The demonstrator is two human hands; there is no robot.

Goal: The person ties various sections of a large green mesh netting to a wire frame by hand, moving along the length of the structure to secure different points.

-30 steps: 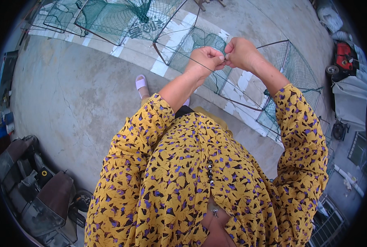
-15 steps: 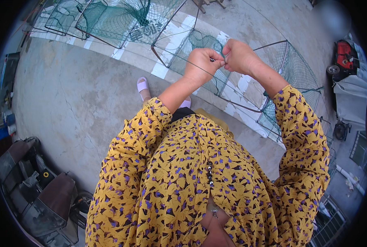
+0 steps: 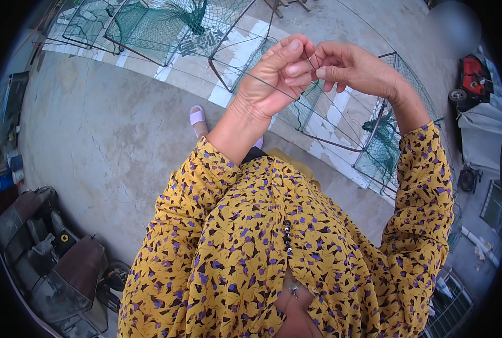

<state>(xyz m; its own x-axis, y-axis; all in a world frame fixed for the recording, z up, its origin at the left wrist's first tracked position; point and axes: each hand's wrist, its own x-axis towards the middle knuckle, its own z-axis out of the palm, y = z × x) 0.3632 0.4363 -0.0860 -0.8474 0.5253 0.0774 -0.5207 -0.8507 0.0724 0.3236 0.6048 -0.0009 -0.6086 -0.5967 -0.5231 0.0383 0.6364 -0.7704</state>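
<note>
While both hands are lifted above the net trap [image 3: 381, 139], the left hand [image 3: 276, 74] turns its palm toward the wearer, fingers curled inward and thumb near their tips, with a dark cord [image 3: 269, 85] crossing it. The right hand [image 3: 355, 67] faces it from just beside, fingers bent rather than spread, thumb close to the forefinger. Between the fingertips a thin strand [image 3: 312, 63] shows; whether either hand grips it firmly or merely touches it, I cannot tell. They are so close together probably because something this fine takes both sets of fingertips, and raised, I judge, to keep it in sight. Below, the trap's green netting [image 3: 138, 28] hangs on dark rod frames [image 3: 221, 75], which seem to hold the mesh apart. Pale strips [image 3: 222, 96] lie under it on the concrete floor [image 3: 115, 112]. Nearer the body is a lilac slipper [image 3: 197, 116]; far right, a red machine [image 3: 473, 78] stands well apart.
</note>
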